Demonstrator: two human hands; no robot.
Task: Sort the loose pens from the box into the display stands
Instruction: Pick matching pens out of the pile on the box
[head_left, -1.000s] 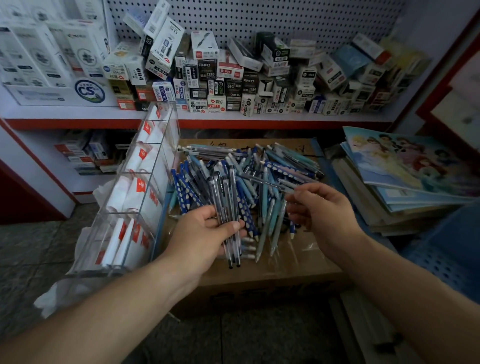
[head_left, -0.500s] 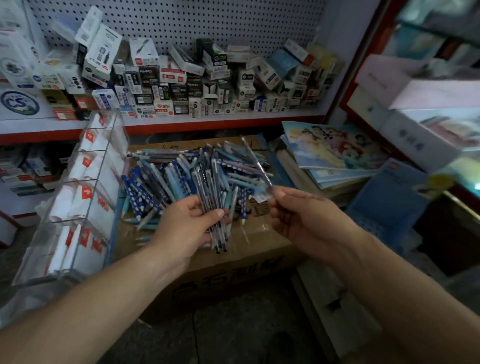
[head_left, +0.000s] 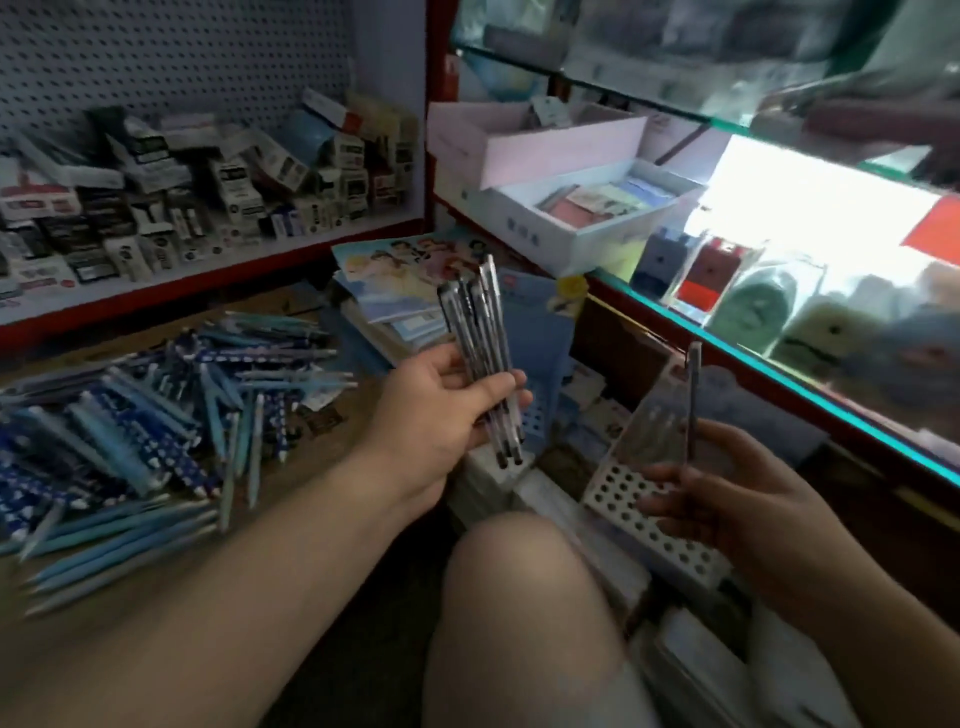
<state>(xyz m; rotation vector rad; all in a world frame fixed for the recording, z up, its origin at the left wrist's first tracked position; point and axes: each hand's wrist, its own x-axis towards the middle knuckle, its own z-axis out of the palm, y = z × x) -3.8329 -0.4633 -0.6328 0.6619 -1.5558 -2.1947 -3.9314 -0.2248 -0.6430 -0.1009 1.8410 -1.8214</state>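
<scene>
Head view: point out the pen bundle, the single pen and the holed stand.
pen bundle (head_left: 478, 332), head view, middle of the barrels.
single pen (head_left: 692, 400), head view, middle of its barrel.
holed stand (head_left: 613, 491), head view, white perforated plate.

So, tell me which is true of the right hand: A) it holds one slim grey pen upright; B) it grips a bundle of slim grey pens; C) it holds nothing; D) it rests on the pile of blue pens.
A: the right hand holds one slim grey pen upright; the left hand grips the grey pen bundle.
</scene>
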